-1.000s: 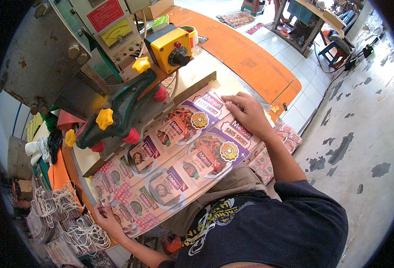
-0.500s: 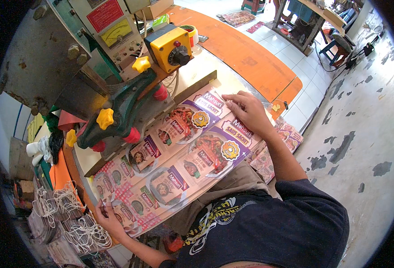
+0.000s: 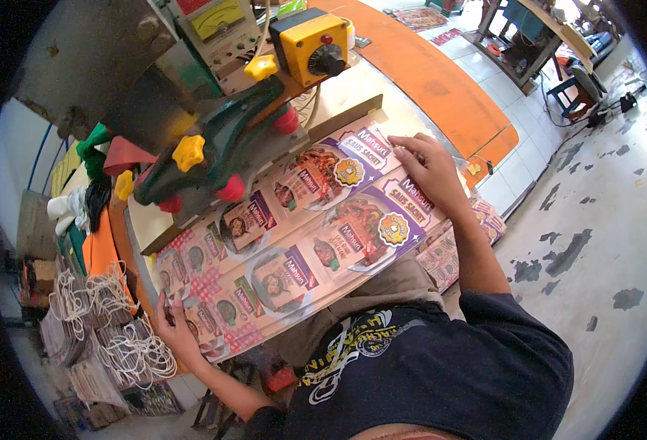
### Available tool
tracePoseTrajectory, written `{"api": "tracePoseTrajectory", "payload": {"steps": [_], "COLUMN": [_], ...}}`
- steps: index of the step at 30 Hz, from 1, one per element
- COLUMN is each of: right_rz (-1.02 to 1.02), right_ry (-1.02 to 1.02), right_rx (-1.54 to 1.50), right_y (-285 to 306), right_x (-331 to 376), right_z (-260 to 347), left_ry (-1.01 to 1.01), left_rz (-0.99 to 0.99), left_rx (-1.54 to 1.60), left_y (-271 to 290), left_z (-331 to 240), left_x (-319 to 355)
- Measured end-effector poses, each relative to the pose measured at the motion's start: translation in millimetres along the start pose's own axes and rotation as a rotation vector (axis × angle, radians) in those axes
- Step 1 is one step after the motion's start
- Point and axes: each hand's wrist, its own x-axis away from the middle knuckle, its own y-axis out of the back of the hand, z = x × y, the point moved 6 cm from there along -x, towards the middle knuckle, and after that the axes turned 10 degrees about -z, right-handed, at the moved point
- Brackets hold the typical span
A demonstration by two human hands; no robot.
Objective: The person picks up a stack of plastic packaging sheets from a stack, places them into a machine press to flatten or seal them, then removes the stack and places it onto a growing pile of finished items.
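A long printed sheet (image 3: pixel 294 242) with food pictures on purple and red panels lies across the machine's work surface in front of me. My right hand (image 3: pixel 427 167) rests on its far right end, fingers flat on the top edge. At the near left end my left hand (image 3: pixel 175 330) grips the corner of the sheet. A green machine arm (image 3: pixel 221 150) with yellow and red knobs hangs just above the sheet's upper edge.
A yellow control box (image 3: pixel 310 45) and a meter panel (image 3: pixel 217 20) sit on the machine above. Bundles of white cord (image 3: pixel 114 330) lie at the left. More printed sheets (image 3: pixel 455 246) are stacked by my right leg. An orange tabletop (image 3: pixel 426 81) stretches behind.
My right hand has slid slightly along the right end of the sheet. The sheet and my left hand have barely moved.
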Motion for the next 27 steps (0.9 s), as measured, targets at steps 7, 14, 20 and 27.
{"api": "tracePoseTrajectory", "payload": {"steps": [7,14,20,27], "right_rz": [-0.007,0.046,0.165,0.138], "right_ry": [-0.090,-0.125,-0.141,-0.044], "right_rx": [-0.081,-0.171,0.032,-0.028], "right_y": [0.0,3.8,2.3,-8.7], "right_x": [1.5,-11.4,-19.3,-10.0], "right_z": [0.6,-11.2,6.0,-18.7], "left_ry": [-0.027,0.018,-0.010,-0.262], "left_rz": [0.036,0.120,0.110,-0.048], "left_rx": [-0.085,0.029,0.000,-0.032], "left_y": [1.3,6.8,1.8,-4.3], "left_z": [-12.5,-17.1,-14.8,-26.9], "left_x": [-1.8,-14.3,-19.5,-13.6]}}
